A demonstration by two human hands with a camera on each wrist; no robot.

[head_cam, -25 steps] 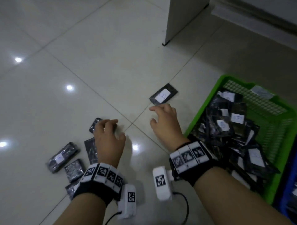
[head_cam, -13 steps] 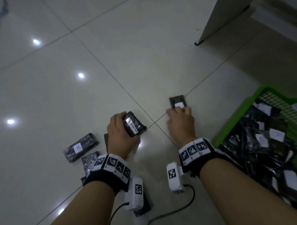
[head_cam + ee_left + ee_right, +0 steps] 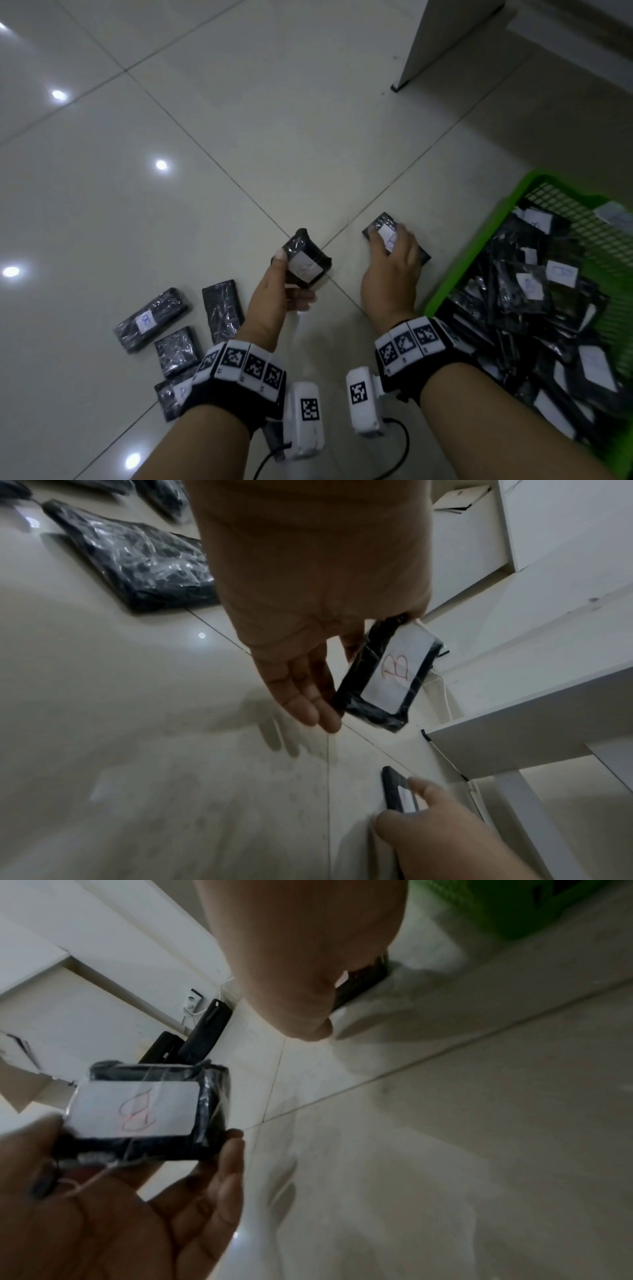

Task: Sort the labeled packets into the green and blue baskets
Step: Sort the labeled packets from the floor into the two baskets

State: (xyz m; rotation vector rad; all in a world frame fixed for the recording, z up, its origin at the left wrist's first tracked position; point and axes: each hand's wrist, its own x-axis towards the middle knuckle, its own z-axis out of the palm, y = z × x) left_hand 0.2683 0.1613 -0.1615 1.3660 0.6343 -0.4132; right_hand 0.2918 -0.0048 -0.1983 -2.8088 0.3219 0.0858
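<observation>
My left hand (image 3: pixel 286 274) holds a black wrapped packet (image 3: pixel 306 264) above the floor, thumb on one edge and fingers under it. Its white label, marked B, faces up (image 3: pixel 394 669) (image 3: pixel 137 1110). My right hand (image 3: pixel 390 263) lies over a second labeled packet (image 3: pixel 383 226) on the tiles, fingers curled on top and thumb at its near edge (image 3: pixel 394 788). The green basket (image 3: pixel 479 246) stands just right of that hand and is heaped with labeled packets. No blue basket shows.
Several loose black packets lie on the floor left of my left wrist, among them one with a label (image 3: pixel 152 318) and one without (image 3: pixel 222 310). A white furniture leg (image 3: pixel 411 44) stands at the back. Dark boxes (image 3: pixel 205 1026) lean at the wall.
My left hand picked a packet off the floor, lifted it and turned its label up. My right hand reached the far packet and curled over it.
</observation>
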